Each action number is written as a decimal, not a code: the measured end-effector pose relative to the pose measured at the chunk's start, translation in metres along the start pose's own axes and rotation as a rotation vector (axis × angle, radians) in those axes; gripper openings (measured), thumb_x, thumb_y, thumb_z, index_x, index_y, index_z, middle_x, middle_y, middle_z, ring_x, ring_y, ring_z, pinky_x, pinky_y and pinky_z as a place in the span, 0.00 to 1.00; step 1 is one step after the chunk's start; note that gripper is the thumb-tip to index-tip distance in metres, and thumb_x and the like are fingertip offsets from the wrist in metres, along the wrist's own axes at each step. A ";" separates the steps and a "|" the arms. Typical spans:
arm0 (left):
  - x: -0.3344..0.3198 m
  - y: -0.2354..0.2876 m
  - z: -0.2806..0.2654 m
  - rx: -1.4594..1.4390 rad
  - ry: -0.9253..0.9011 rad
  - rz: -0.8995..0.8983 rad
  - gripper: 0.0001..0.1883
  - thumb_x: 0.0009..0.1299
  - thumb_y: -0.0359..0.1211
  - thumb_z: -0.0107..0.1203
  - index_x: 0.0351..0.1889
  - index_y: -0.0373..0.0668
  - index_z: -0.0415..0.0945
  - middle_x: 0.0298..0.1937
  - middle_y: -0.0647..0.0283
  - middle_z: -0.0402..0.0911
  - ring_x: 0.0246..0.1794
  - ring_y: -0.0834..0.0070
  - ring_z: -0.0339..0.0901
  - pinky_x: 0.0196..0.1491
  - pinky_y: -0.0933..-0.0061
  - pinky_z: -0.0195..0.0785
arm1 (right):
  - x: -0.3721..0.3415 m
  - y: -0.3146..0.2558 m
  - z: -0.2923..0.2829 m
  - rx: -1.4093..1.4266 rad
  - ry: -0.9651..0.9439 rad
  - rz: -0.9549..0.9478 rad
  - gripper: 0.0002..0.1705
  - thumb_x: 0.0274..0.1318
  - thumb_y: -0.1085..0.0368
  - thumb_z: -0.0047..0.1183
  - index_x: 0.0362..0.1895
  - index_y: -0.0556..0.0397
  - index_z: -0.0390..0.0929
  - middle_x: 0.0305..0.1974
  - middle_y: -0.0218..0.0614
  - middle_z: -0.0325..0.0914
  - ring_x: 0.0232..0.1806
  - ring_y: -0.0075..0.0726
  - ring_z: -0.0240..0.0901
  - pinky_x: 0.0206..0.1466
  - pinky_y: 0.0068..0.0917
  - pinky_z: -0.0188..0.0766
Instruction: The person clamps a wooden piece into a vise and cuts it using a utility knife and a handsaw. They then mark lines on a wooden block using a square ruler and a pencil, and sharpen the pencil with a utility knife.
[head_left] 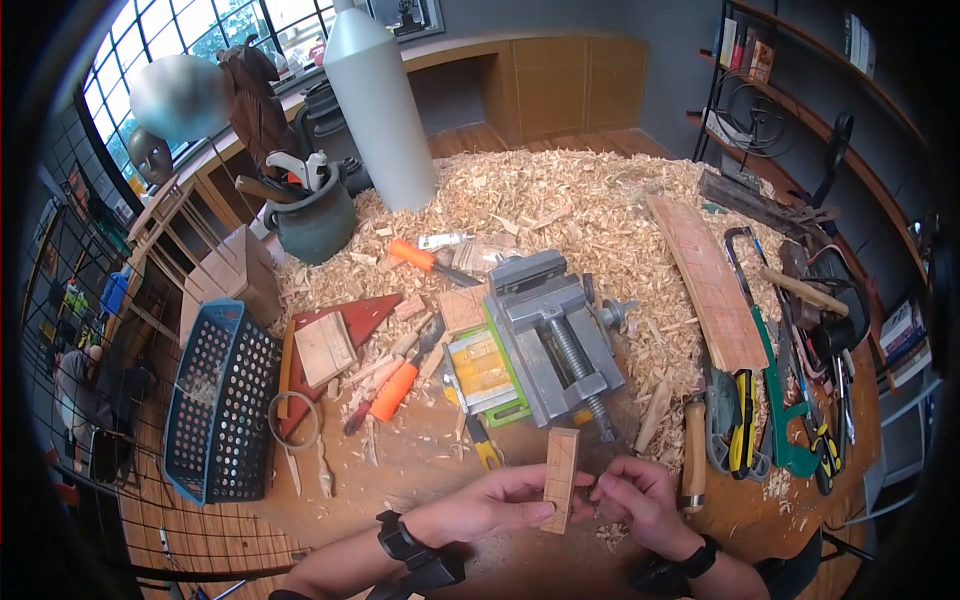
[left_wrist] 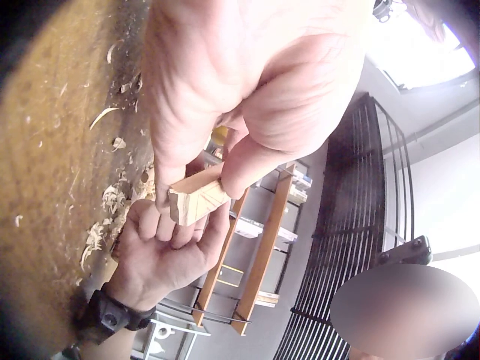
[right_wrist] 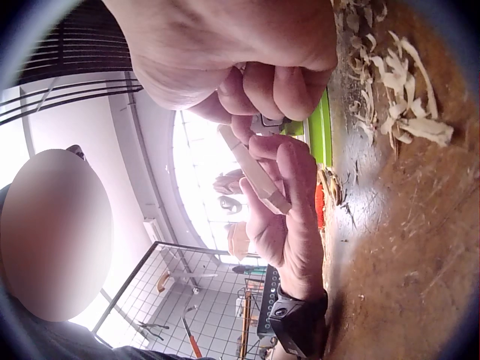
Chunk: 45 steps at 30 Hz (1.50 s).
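A small rectangular wood block (head_left: 561, 482) with pencil lines on its face stands between the two hands, close over the front edge of the workbench. My left hand (head_left: 497, 505) pinches it, thumb on the near face and fingers behind. In the left wrist view the end of the block (left_wrist: 196, 199) points toward my other hand. My right hand (head_left: 643, 503) is just right of the block, its fingers curled in toward the palm. From the right wrist view, those curled fingers (right_wrist: 259, 90) are close beside the block's upper end, and nothing shows in them.
Beyond the hands stands a grey metal vise (head_left: 550, 340) amid wood shavings (head_left: 560, 200). A blue perforated basket (head_left: 225, 400) and orange-handled tools (head_left: 394, 392) are on the left. Saws, a yellow-black knife (head_left: 741, 425) and a wood-handled tool (head_left: 694, 455) lie on the right.
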<state>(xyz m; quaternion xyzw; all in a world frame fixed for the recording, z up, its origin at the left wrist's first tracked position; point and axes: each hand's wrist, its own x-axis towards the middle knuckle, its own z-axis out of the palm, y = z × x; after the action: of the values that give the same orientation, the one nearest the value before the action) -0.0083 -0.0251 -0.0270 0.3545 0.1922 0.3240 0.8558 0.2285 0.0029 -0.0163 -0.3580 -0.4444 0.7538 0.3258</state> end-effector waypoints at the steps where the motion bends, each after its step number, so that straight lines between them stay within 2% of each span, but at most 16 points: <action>1: 0.000 0.002 0.003 0.003 -0.001 0.001 0.27 0.79 0.28 0.46 0.75 0.37 0.55 0.68 0.56 0.69 0.70 0.68 0.67 0.71 0.67 0.57 | 0.000 0.000 0.000 0.007 0.000 0.006 0.12 0.68 0.63 0.52 0.32 0.56 0.79 0.17 0.22 0.67 0.18 0.13 0.57 0.22 0.18 0.50; 3: 0.000 0.005 0.008 0.002 0.079 -0.023 0.27 0.76 0.22 0.44 0.74 0.32 0.56 0.65 0.50 0.72 0.70 0.60 0.67 0.72 0.62 0.56 | 0.000 -0.001 0.000 0.012 -0.001 0.009 0.12 0.68 0.63 0.52 0.32 0.56 0.79 0.17 0.22 0.67 0.18 0.13 0.57 0.22 0.18 0.50; 10: 0.000 -0.003 0.000 -0.012 0.049 -0.001 0.28 0.76 0.22 0.46 0.74 0.34 0.56 0.68 0.49 0.70 0.71 0.60 0.67 0.72 0.61 0.57 | 0.000 0.001 -0.001 -0.002 -0.031 0.008 0.10 0.68 0.64 0.52 0.35 0.56 0.80 0.21 0.23 0.72 0.20 0.12 0.59 0.23 0.17 0.51; 12: 0.000 -0.006 -0.003 -0.022 0.016 0.047 0.28 0.78 0.26 0.48 0.75 0.37 0.56 0.67 0.53 0.72 0.69 0.68 0.68 0.72 0.65 0.58 | 0.000 0.000 -0.001 -0.002 -0.044 0.003 0.09 0.68 0.64 0.53 0.37 0.56 0.80 0.24 0.24 0.75 0.21 0.12 0.61 0.24 0.16 0.52; 17: 0.001 -0.001 0.001 -0.017 0.028 0.031 0.28 0.77 0.26 0.48 0.75 0.37 0.56 0.69 0.55 0.70 0.69 0.68 0.69 0.71 0.66 0.60 | 0.001 -0.003 0.004 -0.054 -0.063 0.007 0.10 0.68 0.65 0.54 0.44 0.60 0.79 0.36 0.34 0.85 0.36 0.17 0.79 0.35 0.14 0.69; 20: -0.001 -0.002 0.001 -0.001 0.064 0.016 0.28 0.77 0.25 0.49 0.75 0.37 0.57 0.69 0.57 0.69 0.69 0.69 0.69 0.70 0.67 0.61 | 0.002 -0.002 0.001 -0.109 -0.099 0.005 0.11 0.67 0.66 0.54 0.45 0.62 0.79 0.37 0.35 0.85 0.40 0.21 0.82 0.42 0.16 0.74; 24: -0.001 -0.002 0.001 0.054 0.115 0.007 0.29 0.76 0.26 0.51 0.75 0.38 0.57 0.70 0.59 0.69 0.69 0.73 0.68 0.70 0.69 0.61 | 0.002 -0.007 0.002 -0.155 -0.114 0.052 0.11 0.67 0.67 0.55 0.46 0.63 0.78 0.38 0.36 0.85 0.39 0.22 0.82 0.42 0.15 0.74; 27: -0.001 0.001 0.002 0.105 0.116 -0.018 0.29 0.76 0.26 0.52 0.74 0.38 0.57 0.70 0.60 0.68 0.69 0.75 0.67 0.70 0.70 0.60 | 0.002 -0.007 0.006 -0.111 -0.110 0.006 0.10 0.64 0.67 0.59 0.44 0.61 0.80 0.33 0.29 0.84 0.32 0.15 0.78 0.33 0.13 0.68; 29: 0.000 0.002 0.003 0.155 0.125 0.002 0.30 0.76 0.27 0.53 0.74 0.38 0.58 0.70 0.60 0.68 0.69 0.75 0.67 0.70 0.70 0.60 | 0.003 -0.005 0.003 -0.277 -0.132 -0.033 0.08 0.61 0.68 0.62 0.41 0.59 0.82 0.24 0.20 0.78 0.23 0.08 0.66 0.25 0.14 0.55; 30: 0.001 0.001 0.004 0.199 0.137 0.019 0.30 0.75 0.27 0.53 0.74 0.38 0.58 0.71 0.60 0.68 0.69 0.75 0.66 0.70 0.69 0.60 | 0.002 -0.003 0.002 -0.274 -0.130 -0.025 0.08 0.61 0.68 0.62 0.41 0.59 0.82 0.24 0.20 0.78 0.23 0.08 0.66 0.25 0.14 0.55; 32: 0.002 0.001 0.001 0.186 0.135 0.011 0.30 0.75 0.27 0.54 0.74 0.38 0.58 0.71 0.60 0.68 0.69 0.75 0.66 0.70 0.69 0.60 | 0.005 0.001 0.002 -0.354 -0.103 -0.133 0.07 0.60 0.67 0.64 0.39 0.58 0.83 0.18 0.14 0.69 0.19 0.07 0.53 0.23 0.16 0.47; 35: 0.001 0.000 0.004 0.131 0.148 -0.034 0.29 0.75 0.26 0.54 0.74 0.37 0.59 0.71 0.61 0.67 0.69 0.74 0.66 0.70 0.69 0.60 | 0.004 0.004 0.002 -0.324 -0.085 -0.126 0.07 0.59 0.68 0.64 0.39 0.57 0.82 0.17 0.13 0.64 0.19 0.07 0.52 0.23 0.16 0.46; 37: 0.001 -0.003 0.002 0.112 0.174 0.072 0.28 0.73 0.22 0.55 0.72 0.38 0.62 0.71 0.60 0.68 0.67 0.72 0.69 0.66 0.69 0.65 | 0.006 0.001 0.003 -0.322 -0.080 -0.120 0.07 0.59 0.68 0.64 0.38 0.57 0.82 0.17 0.13 0.63 0.19 0.07 0.52 0.23 0.16 0.46; 41: -0.003 -0.005 -0.005 0.058 0.215 0.043 0.25 0.73 0.23 0.54 0.69 0.36 0.64 0.68 0.57 0.70 0.67 0.70 0.70 0.69 0.66 0.63 | 0.005 0.001 0.002 -0.293 -0.077 -0.119 0.07 0.59 0.68 0.63 0.39 0.58 0.81 0.17 0.14 0.64 0.19 0.07 0.52 0.22 0.16 0.45; 42: -0.001 -0.006 0.000 0.013 0.225 0.131 0.19 0.74 0.25 0.54 0.62 0.36 0.69 0.60 0.62 0.77 0.58 0.77 0.75 0.63 0.70 0.68 | 0.003 0.001 0.003 -0.283 -0.071 -0.097 0.07 0.59 0.68 0.63 0.39 0.58 0.81 0.17 0.13 0.64 0.19 0.07 0.52 0.22 0.16 0.45; 45: 0.000 -0.002 0.000 -0.032 0.249 0.177 0.17 0.75 0.26 0.54 0.61 0.37 0.69 0.57 0.61 0.78 0.57 0.76 0.76 0.62 0.69 0.70 | 0.004 0.000 0.003 -0.273 -0.066 -0.075 0.07 0.59 0.68 0.63 0.39 0.58 0.81 0.17 0.14 0.65 0.19 0.06 0.53 0.22 0.15 0.45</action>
<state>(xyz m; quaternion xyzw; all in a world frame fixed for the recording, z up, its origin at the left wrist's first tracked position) -0.0077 -0.0262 -0.0286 0.3134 0.2598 0.4428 0.7989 0.2235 0.0047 -0.0166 -0.3572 -0.5663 0.6850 0.2874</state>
